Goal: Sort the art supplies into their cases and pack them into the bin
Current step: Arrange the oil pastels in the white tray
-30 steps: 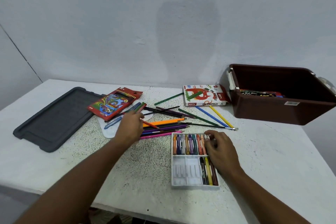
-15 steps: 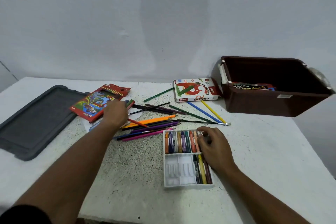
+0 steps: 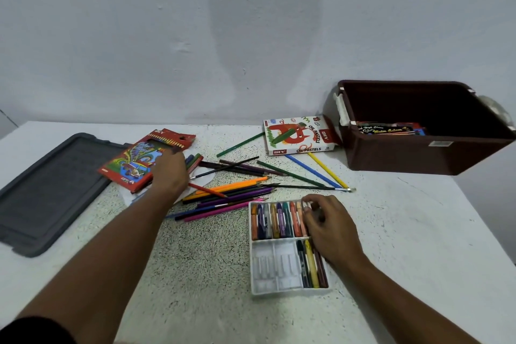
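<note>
Left hand [image 3: 170, 173], fingers hidden, grip indeterminate, covers the pencil box [image 3: 145, 158] at 10 o'clock. Right hand [image 3: 328, 225] pinches a pastel in the tray [image 3: 275, 268]. Bin [image 3: 418, 153] at 2 o'clock.

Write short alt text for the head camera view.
A person's left hand rests on a red coloured pencil box while the right hand touches oil pastels in a white tray; loose coloured pencils lie between.
</note>
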